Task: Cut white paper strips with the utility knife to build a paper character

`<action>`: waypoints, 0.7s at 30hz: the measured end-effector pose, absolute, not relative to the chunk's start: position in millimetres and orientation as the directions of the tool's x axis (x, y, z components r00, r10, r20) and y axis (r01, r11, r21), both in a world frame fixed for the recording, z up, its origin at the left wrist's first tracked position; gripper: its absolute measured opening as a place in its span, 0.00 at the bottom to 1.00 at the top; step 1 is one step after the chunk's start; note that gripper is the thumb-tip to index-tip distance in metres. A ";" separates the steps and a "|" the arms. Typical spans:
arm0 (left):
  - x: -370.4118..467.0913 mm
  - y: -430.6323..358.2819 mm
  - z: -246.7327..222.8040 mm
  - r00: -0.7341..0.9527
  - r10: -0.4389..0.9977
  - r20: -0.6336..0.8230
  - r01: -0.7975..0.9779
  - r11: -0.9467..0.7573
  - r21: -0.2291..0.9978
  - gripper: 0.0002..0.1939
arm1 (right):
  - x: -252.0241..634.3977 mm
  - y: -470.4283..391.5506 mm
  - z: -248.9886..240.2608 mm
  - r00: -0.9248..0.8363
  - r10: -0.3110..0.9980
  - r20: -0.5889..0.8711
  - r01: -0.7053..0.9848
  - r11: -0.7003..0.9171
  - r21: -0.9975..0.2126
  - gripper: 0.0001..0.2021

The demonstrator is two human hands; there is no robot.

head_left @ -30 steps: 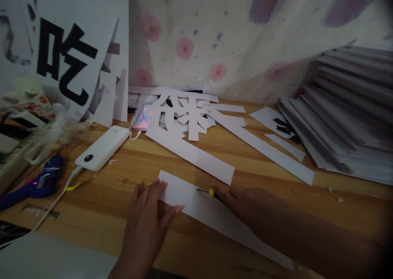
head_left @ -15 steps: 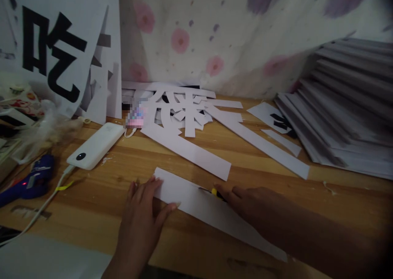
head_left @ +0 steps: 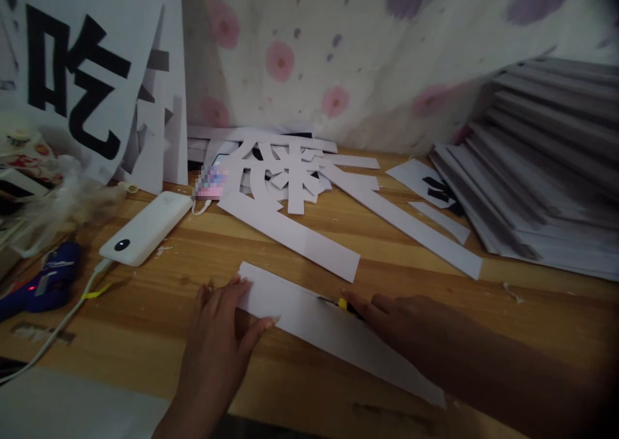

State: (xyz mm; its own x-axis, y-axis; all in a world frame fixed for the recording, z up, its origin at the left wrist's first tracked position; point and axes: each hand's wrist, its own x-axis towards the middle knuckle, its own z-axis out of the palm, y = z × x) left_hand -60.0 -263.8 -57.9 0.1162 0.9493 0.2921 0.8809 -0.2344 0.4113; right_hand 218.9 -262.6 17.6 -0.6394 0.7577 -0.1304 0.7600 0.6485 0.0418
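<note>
A long white paper strip (head_left: 314, 326) lies slanted on the wooden table (head_left: 193, 278) near its front edge. My left hand (head_left: 220, 329) lies flat on the strip's left end, fingers spread. My right hand (head_left: 411, 329) rests on the strip's middle and grips a small tool with a yellow and black tip (head_left: 344, 305), most of which the hand hides. The tip touches the strip's upper edge.
More white strips and cut-out paper pieces (head_left: 290, 181) lie behind. A white power bank (head_left: 145, 227) with a cable and a blue glue gun (head_left: 41, 284) sit at left. A stack of white boards (head_left: 541, 187) leans at right. Printed sheets (head_left: 77, 71) lean against the wall.
The tool tip in my right hand has slid slightly to the right along the strip's edge. My left hand stays pressed on the strip. The view has drifted a little.
</note>
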 end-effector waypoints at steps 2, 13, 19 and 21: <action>-60.2 -263.7 -58.5 0.121 0.946 0.299 0.881 -0.241 0.406 0.23 | 222.1 -264.5 15.3 -0.654 0.740 -0.155 0.742 0.668 0.058 0.33; -61.7 -261.8 -60.4 0.123 0.950 0.286 0.886 -0.235 0.400 0.25 | 237.1 -265.1 17.1 -0.629 0.734 -0.257 0.769 0.636 -0.064 0.36; -62.3 -260.7 -60.4 0.114 0.959 0.258 0.889 -0.214 0.404 0.27 | 245.0 -268.6 14.8 -0.645 0.719 -0.259 0.749 0.662 -0.029 0.39; -62.5 -260.5 -60.0 0.117 0.961 0.252 0.891 -0.213 0.400 0.27 | 246.1 -271.3 16.2 -0.653 0.718 -0.241 0.740 0.673 0.002 0.41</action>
